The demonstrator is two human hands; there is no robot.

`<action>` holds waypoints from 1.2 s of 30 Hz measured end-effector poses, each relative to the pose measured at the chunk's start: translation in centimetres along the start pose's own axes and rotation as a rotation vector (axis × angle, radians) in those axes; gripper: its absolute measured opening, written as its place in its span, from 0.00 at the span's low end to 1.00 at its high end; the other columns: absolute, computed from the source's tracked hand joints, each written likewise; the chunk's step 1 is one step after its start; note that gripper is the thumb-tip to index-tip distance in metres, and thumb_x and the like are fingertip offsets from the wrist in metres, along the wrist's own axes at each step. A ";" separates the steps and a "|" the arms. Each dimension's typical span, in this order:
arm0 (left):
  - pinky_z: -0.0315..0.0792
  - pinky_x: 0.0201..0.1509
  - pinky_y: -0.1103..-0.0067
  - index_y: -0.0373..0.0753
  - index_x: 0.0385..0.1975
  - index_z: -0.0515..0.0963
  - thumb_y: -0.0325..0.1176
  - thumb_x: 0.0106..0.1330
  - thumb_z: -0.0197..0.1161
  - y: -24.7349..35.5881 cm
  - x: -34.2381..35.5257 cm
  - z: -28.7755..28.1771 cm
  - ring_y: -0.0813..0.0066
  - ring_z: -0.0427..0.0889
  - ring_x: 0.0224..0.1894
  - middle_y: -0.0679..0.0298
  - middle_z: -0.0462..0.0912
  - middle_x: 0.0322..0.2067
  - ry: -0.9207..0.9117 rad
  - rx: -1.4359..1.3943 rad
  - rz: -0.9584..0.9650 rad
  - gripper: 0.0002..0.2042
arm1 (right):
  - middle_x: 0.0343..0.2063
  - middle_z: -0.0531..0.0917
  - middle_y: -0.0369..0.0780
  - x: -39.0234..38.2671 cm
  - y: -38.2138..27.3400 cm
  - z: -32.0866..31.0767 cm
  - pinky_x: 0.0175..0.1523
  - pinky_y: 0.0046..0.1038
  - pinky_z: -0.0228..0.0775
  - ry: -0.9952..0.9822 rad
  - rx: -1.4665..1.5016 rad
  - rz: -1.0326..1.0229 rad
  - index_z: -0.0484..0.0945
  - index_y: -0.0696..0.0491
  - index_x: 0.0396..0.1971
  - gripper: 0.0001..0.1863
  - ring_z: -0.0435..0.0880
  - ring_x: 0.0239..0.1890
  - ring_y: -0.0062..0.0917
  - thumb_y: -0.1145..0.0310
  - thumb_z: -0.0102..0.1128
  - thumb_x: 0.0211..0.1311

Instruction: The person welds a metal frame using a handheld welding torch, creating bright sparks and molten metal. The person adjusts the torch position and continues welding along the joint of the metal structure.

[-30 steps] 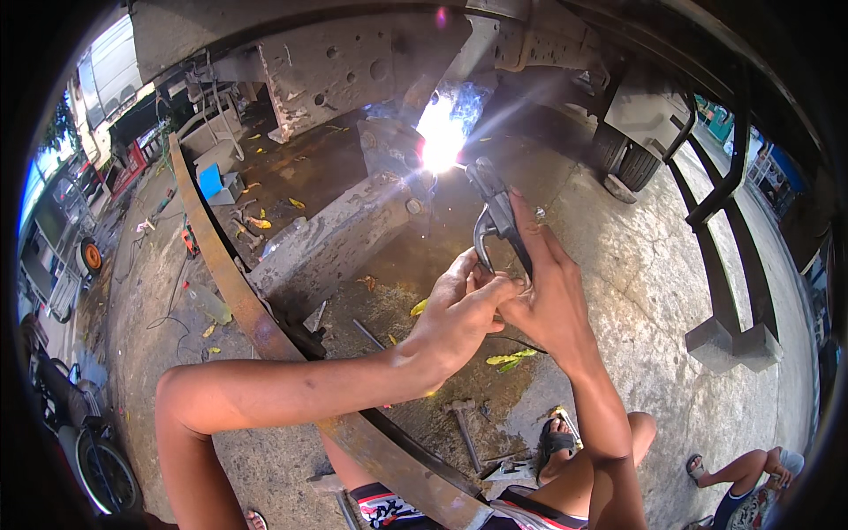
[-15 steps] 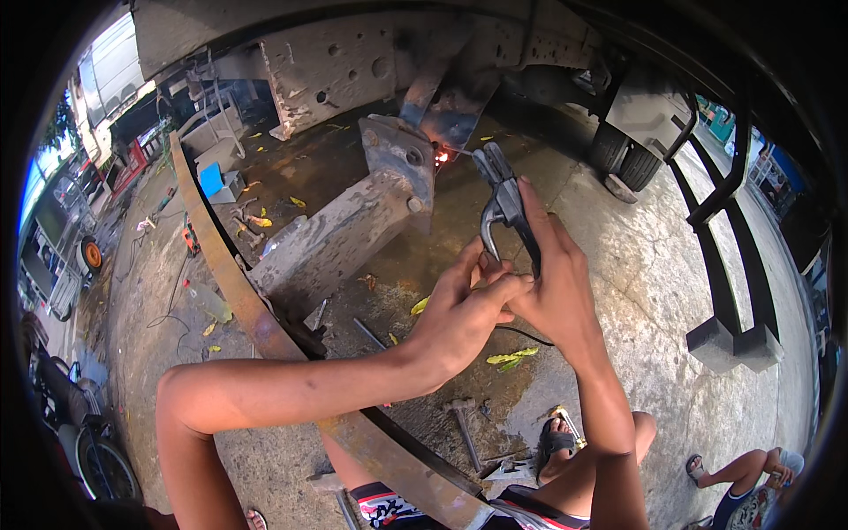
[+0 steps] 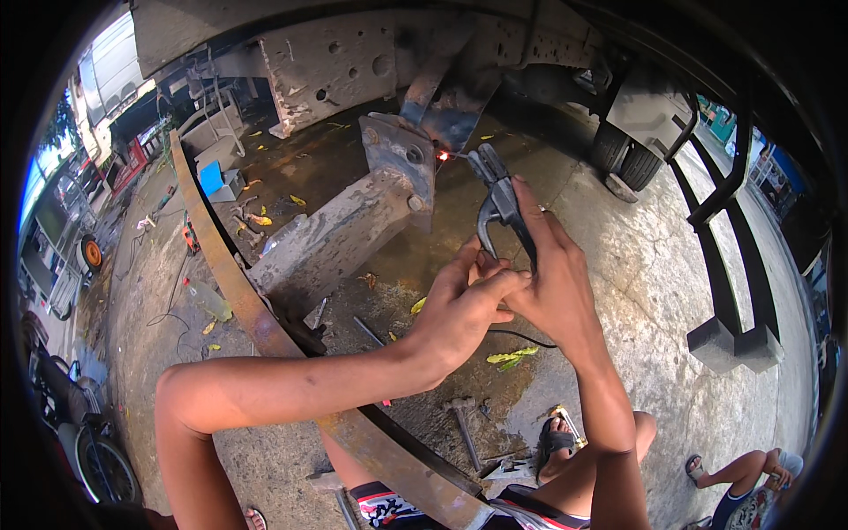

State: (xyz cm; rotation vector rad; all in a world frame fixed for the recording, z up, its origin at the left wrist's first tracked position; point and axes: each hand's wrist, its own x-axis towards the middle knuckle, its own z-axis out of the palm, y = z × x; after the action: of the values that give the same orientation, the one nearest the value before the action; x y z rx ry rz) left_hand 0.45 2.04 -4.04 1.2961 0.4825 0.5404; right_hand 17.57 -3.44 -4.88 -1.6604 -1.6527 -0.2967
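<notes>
My right hand (image 3: 555, 278) is closed around the handle of a dark welding electrode holder (image 3: 503, 205), whose jaws point up and away. A thin welding rod (image 3: 458, 156) runs left from the jaws to a small red glow (image 3: 442, 155) at the edge of a bolted steel plate (image 3: 396, 150). Closed too, my left hand (image 3: 461, 305) grips the lower end of the holder and its lever, against my right hand; some of its fingertips are hidden. Behind the glow is a bent, scorched metal bracket (image 3: 452, 110), and a rusty square beam (image 3: 340, 230) extends from the plate toward the lower left.
A long curved steel strip (image 3: 231, 283) crosses below my left forearm. On the concrete lie a hammer (image 3: 465, 433), a plastic bottle (image 3: 208, 300) and yellow leaves (image 3: 511, 358). A vehicle frame (image 3: 331, 66) spans overhead. Another person (image 3: 751, 481) sits at the lower right.
The electrode holder has shifted slightly left, still in both hands. The glow at the rod's tip has become smaller, with fewer bright specks. My arms are almost unchanged.
</notes>
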 end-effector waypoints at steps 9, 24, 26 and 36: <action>0.76 0.73 0.60 0.39 0.76 0.63 0.46 0.78 0.63 0.2 0.0 0.0 0.65 0.78 0.68 0.57 0.76 0.62 -0.026 0.007 -0.016 0.33 | 0.48 0.85 0.55 -0.1 0.2 0.2 0.47 0.52 0.86 0.020 0.012 -0.016 0.62 0.49 0.81 0.53 0.91 0.43 0.55 0.49 0.75 0.58; 0.77 0.69 0.63 0.38 0.62 0.71 0.42 0.76 0.64 -0.3 -0.2 0.2 0.68 0.83 0.61 0.60 0.80 0.56 0.014 -0.016 0.030 0.22 | 0.48 0.85 0.55 -0.4 0.2 0.5 0.43 0.52 0.84 0.055 0.048 -0.022 0.58 0.46 0.84 0.56 0.91 0.41 0.57 0.49 0.76 0.58; 0.77 0.69 0.63 0.38 0.62 0.71 0.42 0.75 0.65 -0.3 -0.1 0.1 0.67 0.84 0.60 0.59 0.80 0.56 0.010 -0.030 0.010 0.22 | 0.48 0.85 0.55 -0.4 0.0 0.2 0.43 0.52 0.84 0.031 0.041 0.002 0.59 0.47 0.84 0.55 0.91 0.41 0.57 0.49 0.76 0.58; 0.78 0.67 0.64 0.38 0.63 0.71 0.41 0.74 0.66 -0.3 -0.1 0.1 0.66 0.85 0.59 0.60 0.81 0.55 0.040 -0.049 -0.012 0.23 | 0.47 0.85 0.56 -0.2 0.0 0.2 0.45 0.52 0.84 0.001 0.030 -0.002 0.59 0.47 0.83 0.54 0.90 0.42 0.58 0.54 0.73 0.56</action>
State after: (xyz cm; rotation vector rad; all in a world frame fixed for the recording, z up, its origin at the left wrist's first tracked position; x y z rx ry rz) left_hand 0.43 1.84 -4.27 1.2370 0.5065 0.5656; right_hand 17.47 -3.47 -5.20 -1.6358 -1.6509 -0.2726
